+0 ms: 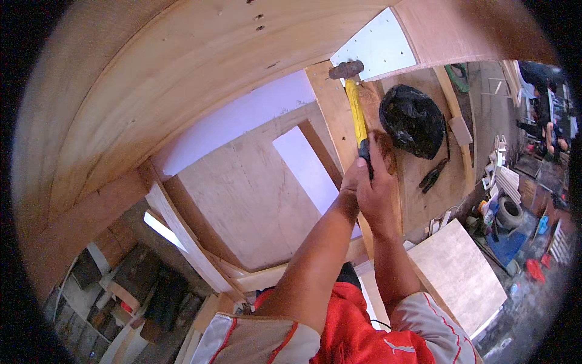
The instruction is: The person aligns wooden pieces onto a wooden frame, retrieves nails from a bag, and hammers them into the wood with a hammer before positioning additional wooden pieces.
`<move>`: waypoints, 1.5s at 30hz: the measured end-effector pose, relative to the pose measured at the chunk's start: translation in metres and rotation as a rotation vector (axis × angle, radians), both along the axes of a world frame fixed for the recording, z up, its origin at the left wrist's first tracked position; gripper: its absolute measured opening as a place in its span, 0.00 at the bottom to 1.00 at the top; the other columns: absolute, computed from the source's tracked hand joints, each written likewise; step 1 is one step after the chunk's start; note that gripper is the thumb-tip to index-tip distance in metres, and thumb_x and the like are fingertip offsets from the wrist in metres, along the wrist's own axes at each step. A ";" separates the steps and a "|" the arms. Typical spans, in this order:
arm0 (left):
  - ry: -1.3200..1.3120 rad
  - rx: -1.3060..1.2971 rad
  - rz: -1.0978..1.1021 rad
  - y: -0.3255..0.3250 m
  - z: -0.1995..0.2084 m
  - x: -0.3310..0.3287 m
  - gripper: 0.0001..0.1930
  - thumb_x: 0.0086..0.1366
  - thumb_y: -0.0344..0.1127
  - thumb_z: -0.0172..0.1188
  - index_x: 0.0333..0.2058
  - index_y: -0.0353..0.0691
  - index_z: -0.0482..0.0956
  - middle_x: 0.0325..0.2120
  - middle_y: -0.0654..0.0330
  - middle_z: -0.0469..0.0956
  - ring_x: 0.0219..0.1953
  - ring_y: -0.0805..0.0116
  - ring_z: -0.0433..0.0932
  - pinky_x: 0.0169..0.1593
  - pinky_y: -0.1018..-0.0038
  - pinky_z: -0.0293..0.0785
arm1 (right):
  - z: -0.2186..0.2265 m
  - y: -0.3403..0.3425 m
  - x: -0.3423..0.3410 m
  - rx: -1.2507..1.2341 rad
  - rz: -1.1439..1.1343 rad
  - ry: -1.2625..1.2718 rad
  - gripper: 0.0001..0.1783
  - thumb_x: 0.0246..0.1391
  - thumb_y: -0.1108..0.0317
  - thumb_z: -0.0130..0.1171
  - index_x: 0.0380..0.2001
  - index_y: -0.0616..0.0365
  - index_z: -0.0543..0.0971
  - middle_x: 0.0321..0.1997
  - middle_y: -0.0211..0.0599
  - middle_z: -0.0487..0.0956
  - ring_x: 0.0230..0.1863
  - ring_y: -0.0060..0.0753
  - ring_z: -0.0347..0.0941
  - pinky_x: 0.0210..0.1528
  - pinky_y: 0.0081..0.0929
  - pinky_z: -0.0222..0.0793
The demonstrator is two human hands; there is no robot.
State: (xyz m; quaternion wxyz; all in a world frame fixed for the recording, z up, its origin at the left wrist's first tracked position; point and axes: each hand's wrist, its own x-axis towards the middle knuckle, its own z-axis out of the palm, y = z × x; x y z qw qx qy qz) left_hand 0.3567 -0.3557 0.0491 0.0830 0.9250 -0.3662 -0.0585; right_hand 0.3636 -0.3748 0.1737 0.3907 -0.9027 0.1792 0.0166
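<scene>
A red shirt (354, 318) is worn below the yellow-handled sledgehammer (356, 115), whose black grip is clasped by the closed left hand (353, 178) and right hand (378, 191). The sledgehammer's head is held by a corner of a white panel (383, 45); whether it is touched cannot be told. Right of the sledgehammer, a black plastic bag (412, 121) and pliers (433, 176) are seen; left, a white strip (306, 164).
</scene>
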 end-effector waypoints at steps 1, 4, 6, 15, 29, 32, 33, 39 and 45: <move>0.006 0.002 0.004 0.002 0.000 -0.001 0.27 0.73 0.45 0.46 0.65 0.35 0.67 0.66 0.45 0.65 0.71 0.46 0.60 0.76 0.42 0.47 | -0.001 0.004 -0.002 0.013 -0.022 0.028 0.31 0.64 0.68 0.55 0.69 0.63 0.67 0.73 0.63 0.65 0.77 0.65 0.54 0.78 0.52 0.43; 0.022 -0.013 -0.006 0.000 0.001 -0.006 0.28 0.73 0.46 0.45 0.66 0.36 0.65 0.67 0.45 0.63 0.71 0.46 0.59 0.76 0.43 0.47 | -0.008 0.011 -0.013 -0.018 -0.018 -0.023 0.34 0.61 0.65 0.58 0.69 0.64 0.67 0.77 0.61 0.59 0.80 0.66 0.44 0.79 0.57 0.28; 0.038 -0.022 -0.001 0.002 0.001 -0.008 0.28 0.74 0.47 0.45 0.66 0.37 0.63 0.67 0.46 0.62 0.71 0.45 0.58 0.76 0.43 0.47 | -0.005 0.015 -0.018 -0.079 -0.022 -0.005 0.35 0.60 0.65 0.59 0.69 0.64 0.67 0.77 0.61 0.59 0.79 0.69 0.44 0.78 0.60 0.26; 0.316 -0.327 0.103 0.010 0.004 -0.010 0.31 0.75 0.52 0.42 0.69 0.40 0.58 0.70 0.47 0.57 0.73 0.45 0.56 0.76 0.45 0.47 | -0.017 0.019 -0.017 -0.376 -0.037 -0.167 0.28 0.61 0.67 0.56 0.64 0.61 0.72 0.48 0.60 0.79 0.56 0.66 0.70 0.65 0.57 0.58; 2.020 -2.129 0.772 0.009 -0.005 -0.020 0.36 0.76 0.59 0.38 0.73 0.44 0.48 0.74 0.50 0.50 0.75 0.44 0.51 0.77 0.48 0.46 | -0.016 0.029 0.006 -0.510 0.023 -0.103 0.35 0.61 0.69 0.56 0.72 0.55 0.66 0.45 0.58 0.79 0.46 0.60 0.70 0.59 0.54 0.58; 2.046 -2.163 0.789 0.008 -0.006 -0.022 0.37 0.76 0.60 0.37 0.74 0.45 0.46 0.75 0.50 0.49 0.75 0.44 0.50 0.77 0.49 0.46 | -0.019 0.025 0.003 -0.405 0.030 -0.191 0.35 0.62 0.69 0.56 0.73 0.55 0.65 0.46 0.60 0.79 0.46 0.60 0.70 0.59 0.54 0.58; 2.051 -2.169 0.793 0.008 -0.006 -0.021 0.37 0.76 0.61 0.37 0.74 0.45 0.46 0.75 0.50 0.48 0.75 0.44 0.50 0.77 0.49 0.46 | -0.020 0.023 0.001 -0.321 0.037 -0.243 0.36 0.61 0.69 0.56 0.73 0.54 0.65 0.47 0.61 0.79 0.46 0.61 0.70 0.59 0.54 0.58; 2.158 -2.265 0.755 0.006 -0.009 -0.019 0.40 0.76 0.64 0.36 0.76 0.46 0.43 0.76 0.50 0.45 0.76 0.44 0.48 0.77 0.50 0.45 | -0.021 0.026 0.004 -0.473 0.019 -0.105 0.35 0.60 0.72 0.57 0.72 0.57 0.66 0.48 0.61 0.79 0.46 0.61 0.71 0.58 0.50 0.61; 2.210 -2.295 0.715 0.007 -0.010 -0.017 0.41 0.75 0.65 0.37 0.75 0.45 0.44 0.76 0.49 0.45 0.76 0.44 0.48 0.77 0.50 0.44 | -0.012 0.030 0.002 -0.153 -0.059 -0.221 0.35 0.61 0.68 0.58 0.72 0.50 0.67 0.46 0.61 0.80 0.46 0.61 0.71 0.58 0.52 0.61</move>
